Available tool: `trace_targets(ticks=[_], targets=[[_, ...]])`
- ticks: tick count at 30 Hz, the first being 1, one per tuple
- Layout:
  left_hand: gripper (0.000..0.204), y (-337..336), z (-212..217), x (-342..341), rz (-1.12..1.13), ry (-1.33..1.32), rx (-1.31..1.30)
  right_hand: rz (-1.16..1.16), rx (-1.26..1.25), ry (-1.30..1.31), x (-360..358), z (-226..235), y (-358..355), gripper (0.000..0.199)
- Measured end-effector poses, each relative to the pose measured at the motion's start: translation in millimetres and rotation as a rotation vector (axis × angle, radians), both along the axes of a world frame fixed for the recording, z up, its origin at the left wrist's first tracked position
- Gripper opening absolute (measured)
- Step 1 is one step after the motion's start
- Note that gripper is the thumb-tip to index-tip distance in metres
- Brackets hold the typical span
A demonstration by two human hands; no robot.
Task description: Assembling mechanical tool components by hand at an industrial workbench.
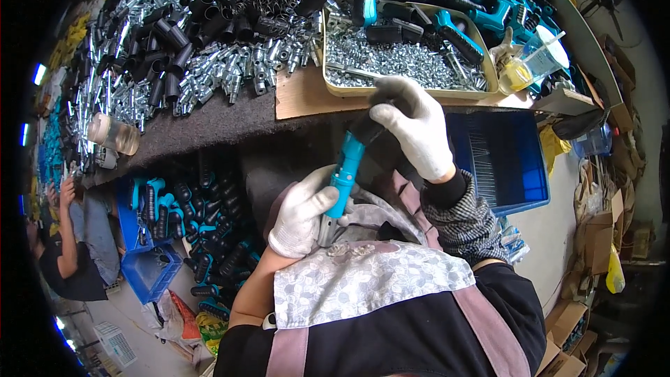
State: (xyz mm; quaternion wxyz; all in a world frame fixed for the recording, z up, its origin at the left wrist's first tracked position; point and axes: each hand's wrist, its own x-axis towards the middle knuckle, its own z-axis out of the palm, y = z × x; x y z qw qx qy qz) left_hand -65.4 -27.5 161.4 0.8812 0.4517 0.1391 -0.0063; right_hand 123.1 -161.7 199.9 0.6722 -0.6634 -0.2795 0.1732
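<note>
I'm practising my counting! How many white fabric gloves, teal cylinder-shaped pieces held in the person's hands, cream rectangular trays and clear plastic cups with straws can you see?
White fabric gloves, on the left hand and right hand: 2
Held teal cylinder-shaped piece: 1
Cream rectangular tray: 1
Clear plastic cup with straw: 1
Total: 5

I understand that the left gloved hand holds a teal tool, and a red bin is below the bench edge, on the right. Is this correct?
The bin is blue, not red, as the head view shows. The left hand does hold the teal tool.
</note>
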Motion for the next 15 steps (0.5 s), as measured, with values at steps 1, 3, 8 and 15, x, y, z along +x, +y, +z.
trace_targets(ticks=[1,3,8,15], targets=[[0.064,-1.5,2.5,-1.1,0.003,0.002,0.003,-0.007,-0.008,-0.086,-0.9,1.1,4.2,0.032],[0.063,-7.6,8.5,-2.0,0.022,0.011,-0.108,0.047,-0.062,-0.355,-0.8,6.0,9.0,0.031],[0.069,2.0,-5.5,1.2,0.135,-0.02,-0.228,0.304,-0.063,-0.518,-16.9,-9.9,18.9,0.046],[0.082,12.5,0.7,-6.1,0.17,-0.129,0.691,0.652,-0.021,-0.543,5.3,15.6,24.2,0.024]])
